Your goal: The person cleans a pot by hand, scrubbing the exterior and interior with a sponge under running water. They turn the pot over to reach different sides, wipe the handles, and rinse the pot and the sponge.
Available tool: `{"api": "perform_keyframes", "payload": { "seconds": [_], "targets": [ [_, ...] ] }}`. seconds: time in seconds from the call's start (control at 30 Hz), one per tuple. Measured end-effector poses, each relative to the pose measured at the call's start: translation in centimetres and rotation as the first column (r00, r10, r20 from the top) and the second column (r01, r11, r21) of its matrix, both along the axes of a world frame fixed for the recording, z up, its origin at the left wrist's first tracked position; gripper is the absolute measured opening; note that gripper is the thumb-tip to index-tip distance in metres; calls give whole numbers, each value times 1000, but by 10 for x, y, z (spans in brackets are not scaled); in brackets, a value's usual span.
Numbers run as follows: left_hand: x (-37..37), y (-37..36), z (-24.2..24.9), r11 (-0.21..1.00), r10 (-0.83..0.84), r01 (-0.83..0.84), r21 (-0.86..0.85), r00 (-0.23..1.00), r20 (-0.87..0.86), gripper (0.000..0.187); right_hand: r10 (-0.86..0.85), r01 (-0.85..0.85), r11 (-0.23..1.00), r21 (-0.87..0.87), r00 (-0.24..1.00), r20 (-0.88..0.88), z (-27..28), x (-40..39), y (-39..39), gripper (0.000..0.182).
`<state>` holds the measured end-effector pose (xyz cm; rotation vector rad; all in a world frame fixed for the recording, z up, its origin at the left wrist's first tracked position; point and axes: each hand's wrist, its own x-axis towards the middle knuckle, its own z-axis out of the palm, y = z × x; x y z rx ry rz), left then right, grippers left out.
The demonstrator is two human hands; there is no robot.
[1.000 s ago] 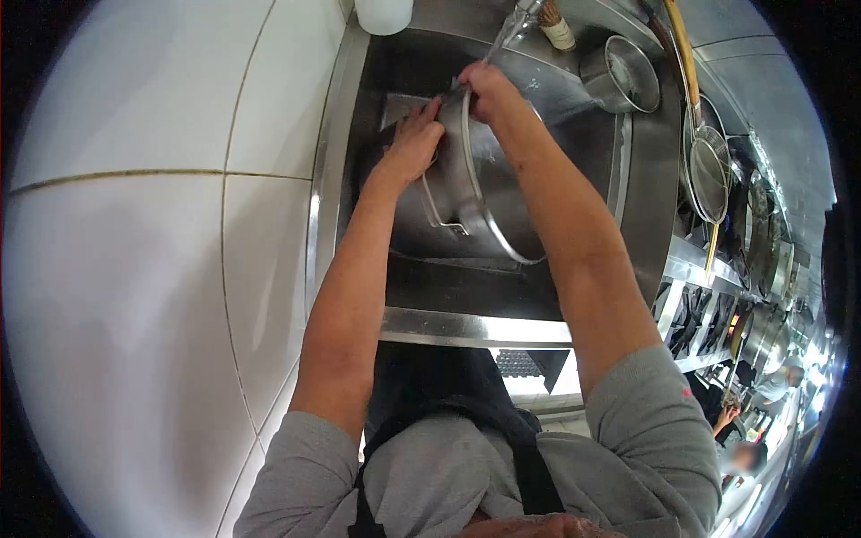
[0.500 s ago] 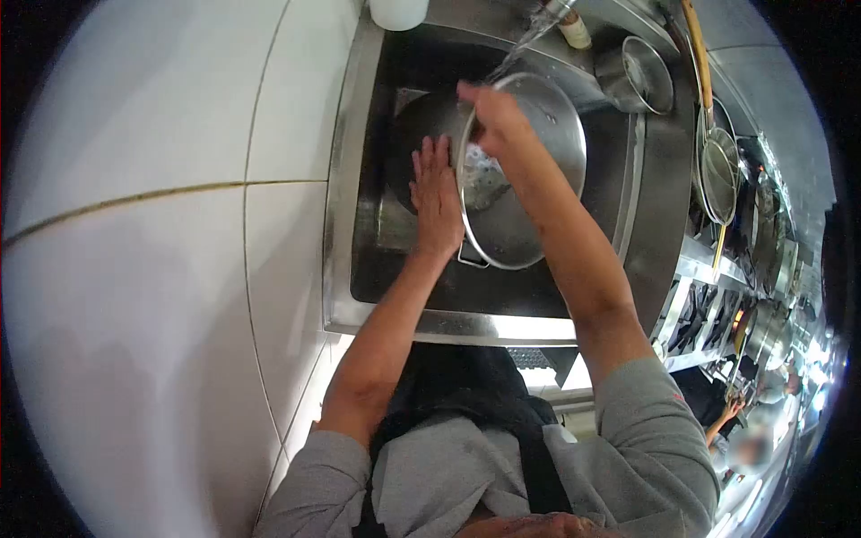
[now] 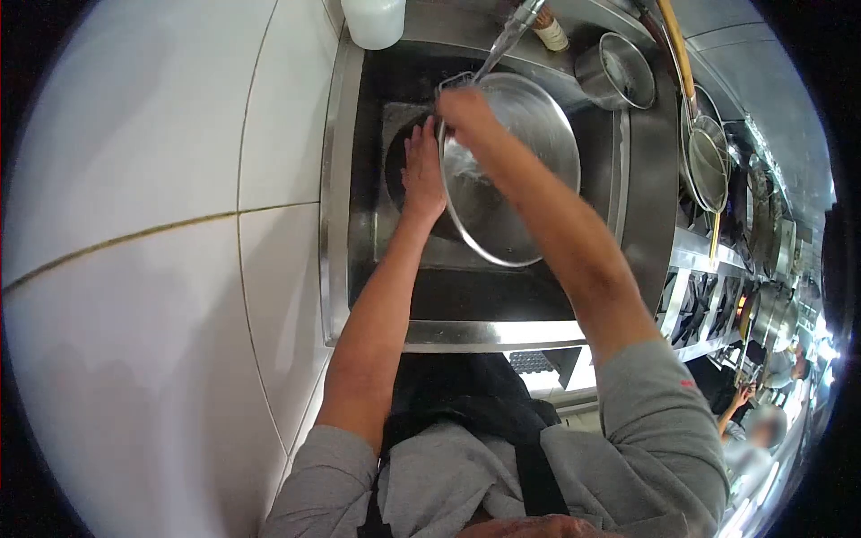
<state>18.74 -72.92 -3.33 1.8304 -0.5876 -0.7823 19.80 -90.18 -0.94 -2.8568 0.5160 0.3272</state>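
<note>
A large stainless steel pot (image 3: 525, 211) is tilted in the sink, its mouth facing up and to the right. Some water shows inside it. My right hand (image 3: 466, 109) is closed over the far left part of its rim, beside a wire handle (image 3: 456, 81); the fingertips are partly hidden. Against the pot's outer left side lies my left hand (image 3: 425, 175), flat with the fingers stretched out. Water runs from the faucet (image 3: 522, 16) into the far end of the pot.
The steel sink (image 3: 334, 233) surrounds the pot. Behind it stand a white container (image 3: 375, 22), a bottle (image 3: 552, 34) and a small steel pot (image 3: 614, 72). Strainers (image 3: 708, 161) hang at right, near stove racks. Another person (image 3: 749, 448) is at the far right.
My right hand has shifted left and slightly away from me along the rim, and the pot has turned so its handle shows at the far end. My left hand stays flat against the side.
</note>
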Motion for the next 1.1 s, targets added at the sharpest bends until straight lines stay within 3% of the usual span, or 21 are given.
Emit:
{"api": "perform_keyframes", "payload": {
  "seconds": [0.03, 0.07, 0.13, 0.17, 0.23, 0.27, 0.3, 0.33, 0.4, 0.47, 0.5, 0.53, 0.57, 0.6, 0.63, 0.73, 0.8, 0.93, 1.0, 1.07, 1.1],
  "targets": [
    [1, 0, -16, 997, -67, 72, -32, 990, 127, 61, -563, 487, 681, 547, 826, -35, 4, -7, 24, 15],
    [1, -2, -13, 988, -129, 147, -55, 958, 258, 62, -837, 579, -66, 812, 411, -361, 0, -12, 30, 16],
    [-33, 9, -7, 987, -95, 124, -99, 963, 254, 65, -835, 481, 301, 824, 550, -16, -76, -28, -31, 21],
    [-40, 5, -7, 996, -48, 60, -64, 982, 184, 64, -743, 235, 243, 941, 669, 25, -54, -26, -54, 23],
    [-29, -7, 4, 993, 116, -115, -31, 993, 11, 71, -341, 321, 863, 391, 940, -19, -19, -13, -13, 25],
    [-16, -13, -1, 993, 115, -114, -33, 993, 9, 71, -154, 161, 985, 57, 981, -120, 13, -5, 15, 26],
    [7, -18, -10, 920, 170, -288, -266, 905, -390, 60, -499, 489, 841, 231, 866, -18, 2, -14, 34, 23],
    [21, -20, -22, 775, 81, -505, -380, 675, -733, 50, -783, 671, 589, 451, 612, 111, -8, -22, 53, 19],
    [18, -27, -41, 781, 163, -548, -299, 641, -750, 53, -941, 535, 121, 836, 330, -75, 4, -19, 60, 22],
    [16, -21, -22, 832, 271, -525, -176, 663, -698, 39, -972, 197, -113, 974, 182, -150, 13, -10, 21, 26],
    [14, -13, -21, 850, 353, -518, -96, 695, -627, 45, -971, 55, -103, 993, 210, -113, 17, -10, -8, 29],
    [13, -1, -23, 851, 359, -518, -87, 695, -623, 45, -804, 10, 357, 934, 512, 302, -14, -18, -36, 30],
    [10, 11, -24, 881, 355, -471, -44, 718, -599, 47, -462, -205, 703, 681, 595, 657, -45, -25, -65, 31],
    [8, 20, -22, 905, 343, -424, -8, 743, -574, 50, -830, -104, 313, 944, 453, 325, -32, -15, -67, 28],
    [3, 30, -15, 906, 342, -423, -10, 746, -571, 50, -955, -99, -167, 981, 265, -136, -16, -3, -68, 27],
    [-17, 62, 9, 960, 259, -276, 54, 790, -556, 52, -760, 119, -610, 783, 190, -621, -1, -7, -48, 36],
    [-27, 77, 13, 945, 320, -302, 124, 779, -540, 49, -758, 490, -206, 847, 467, -455, -10, -17, -23, 51],
    [-26, 77, 29, 931, 339, -359, 68, 778, -529, 46, -692, 494, 145, 857, 670, -269, 1, -57, -30, 73],
    [-21, 58, 50, 953, 284, -301, 35, 849, -446, 51, -664, 448, 66, 891, 687, -297, -4, -75, -34, 83],
    [-17, 32, 60, 969, 226, -246, -12, 907, -354, 55, -676, 262, -306, 915, 617, -403, 9, -79, -37, 89],
    [-17, 19, 62, 980, 158, -188, -67, 937, -310, 53, -698, 147, -389, 909, 597, -395, 23, -85, -41, 94]
  ]
}}
